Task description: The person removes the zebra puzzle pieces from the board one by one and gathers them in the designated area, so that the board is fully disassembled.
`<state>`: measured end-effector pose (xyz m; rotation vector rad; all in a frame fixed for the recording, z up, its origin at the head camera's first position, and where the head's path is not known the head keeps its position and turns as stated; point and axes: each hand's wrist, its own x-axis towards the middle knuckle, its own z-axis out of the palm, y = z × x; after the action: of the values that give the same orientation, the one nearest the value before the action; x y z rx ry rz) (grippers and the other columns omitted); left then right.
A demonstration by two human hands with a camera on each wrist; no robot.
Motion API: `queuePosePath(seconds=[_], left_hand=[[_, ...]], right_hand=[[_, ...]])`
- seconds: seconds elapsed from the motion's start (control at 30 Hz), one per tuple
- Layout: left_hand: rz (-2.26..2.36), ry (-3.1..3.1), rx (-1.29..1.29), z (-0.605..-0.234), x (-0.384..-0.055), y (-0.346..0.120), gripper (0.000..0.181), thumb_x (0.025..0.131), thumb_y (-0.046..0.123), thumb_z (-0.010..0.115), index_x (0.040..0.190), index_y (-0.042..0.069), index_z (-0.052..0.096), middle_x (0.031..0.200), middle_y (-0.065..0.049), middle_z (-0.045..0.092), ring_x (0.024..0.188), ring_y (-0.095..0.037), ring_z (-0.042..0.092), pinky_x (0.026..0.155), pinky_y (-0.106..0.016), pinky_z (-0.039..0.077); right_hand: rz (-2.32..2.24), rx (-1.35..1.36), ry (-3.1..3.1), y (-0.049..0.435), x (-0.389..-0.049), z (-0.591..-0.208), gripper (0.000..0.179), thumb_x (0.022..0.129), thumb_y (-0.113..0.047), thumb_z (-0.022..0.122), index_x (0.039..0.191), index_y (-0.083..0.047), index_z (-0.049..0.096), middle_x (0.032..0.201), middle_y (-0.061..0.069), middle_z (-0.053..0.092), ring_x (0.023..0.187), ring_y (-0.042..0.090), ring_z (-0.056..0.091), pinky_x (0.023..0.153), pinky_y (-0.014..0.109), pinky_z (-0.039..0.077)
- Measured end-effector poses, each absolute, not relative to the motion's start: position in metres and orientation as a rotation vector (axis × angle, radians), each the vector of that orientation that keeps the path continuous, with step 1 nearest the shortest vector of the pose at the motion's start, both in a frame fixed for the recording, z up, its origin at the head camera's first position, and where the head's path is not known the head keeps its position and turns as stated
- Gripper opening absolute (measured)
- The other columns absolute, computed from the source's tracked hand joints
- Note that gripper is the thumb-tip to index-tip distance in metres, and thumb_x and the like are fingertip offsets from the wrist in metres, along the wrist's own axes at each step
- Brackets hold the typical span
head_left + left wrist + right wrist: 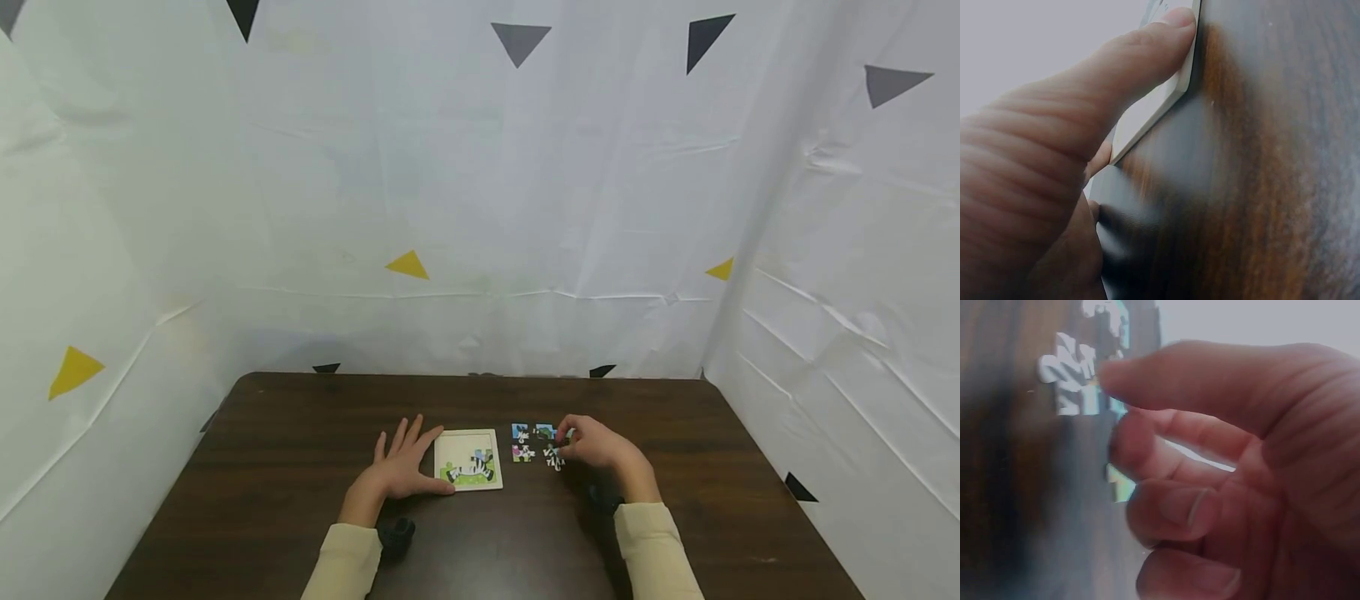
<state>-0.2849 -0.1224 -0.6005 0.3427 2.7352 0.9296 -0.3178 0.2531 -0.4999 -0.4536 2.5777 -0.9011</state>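
Observation:
A square wooden puzzle tray [457, 450] with a pale rim lies on the table, partly filled with a zebra-and-grass picture along its lower part. My left hand [402, 468] lies at its left side with fingers spread, the thumb [1166, 47] resting on the tray's near edge. To the right of the tray, several loose jigsaw pieces [522, 452] lie close together. Over their right side is my right hand [596, 442], thumb and index fingertips bent toward each other with a gap between them. Near the thumb tip lies a black-and-white striped piece [1072, 378]; the fingers partly hide another piece [1121, 486].
The dark wooden table [300, 467] has rounded far corners. White sheeting [480, 208] with grey, black and yellow triangles hangs behind it and along both sides. Each wrist wears a black camera, such as the left one [396, 538].

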Motion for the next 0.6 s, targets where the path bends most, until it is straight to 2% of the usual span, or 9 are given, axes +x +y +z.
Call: queuePosePath(seconds=[0.13,0.33,0.6], left_hand=[[0.936,2.745,0.346,-0.599,-0.283,-0.122,0.123,0.074,0.079,0.084,0.172,0.028,0.031,0.183,-0.012,0.001,0.169,-0.042,-0.005,0.129,-0.072,-0.01],[0.934,2.725,0.342,-0.596,-0.281,-0.122,0.125,0.074,0.08,0.084,0.173,0.027,0.029,0.183,-0.013,0.001,0.169,-0.042,-0.006,0.129,-0.071,-0.01],[0.944,2.719,0.332,-0.592,-0.28,-0.122,0.124,0.074,0.079,0.084,0.172,0.026,0.03,0.183,-0.013,0.001,0.169,-0.043,-0.005,0.129,-0.071,-0.01]], right_hand=[[-0.92,-0.435,2.535,0.252,-0.312,-0.507,0.024,0.095,-0.005,0.078,0.114,0.002,0.064,0.075,0.002,0.056,0.064,0.015,0.049,0.063,0.031,0.042],[-0.936,-0.443,2.541,0.25,-0.31,-0.515,0.023,0.095,-0.007,0.079,0.11,0.0,0.063,0.073,0.001,0.054,0.063,0.015,0.048,0.061,0.032,0.041],[-0.928,-0.414,2.545,0.245,-0.312,-0.514,0.023,0.097,-0.01,0.079,0.111,-0.001,0.063,0.077,0.003,0.058,0.065,0.016,0.049,0.061,0.031,0.041]])
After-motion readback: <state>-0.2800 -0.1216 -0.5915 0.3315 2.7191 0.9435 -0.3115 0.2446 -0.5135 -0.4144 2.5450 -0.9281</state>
